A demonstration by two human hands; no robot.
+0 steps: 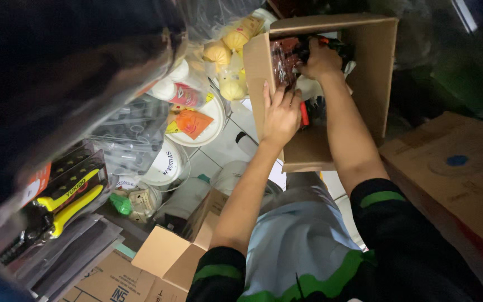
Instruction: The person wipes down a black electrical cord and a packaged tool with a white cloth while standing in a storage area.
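1. An open cardboard box [375, 61] sits at the upper centre of the frame, tipped toward the person.
2. The left hand [280, 114] lies flat on the box's near flap, fingers spread, beside a clear packet [282, 64] of dark red goods.
3. The right hand [321, 59] reaches deep into the box; its grip is closed on a dark tool with orange parts [331, 43], though exactly what it pinches is hard to tell.
4. Yellow bagged items [227, 53] hang left of the box.
5. Yellow-handled pliers [68, 204] in a pack lie at lower left.
6. A second box [454, 173] stands at right.
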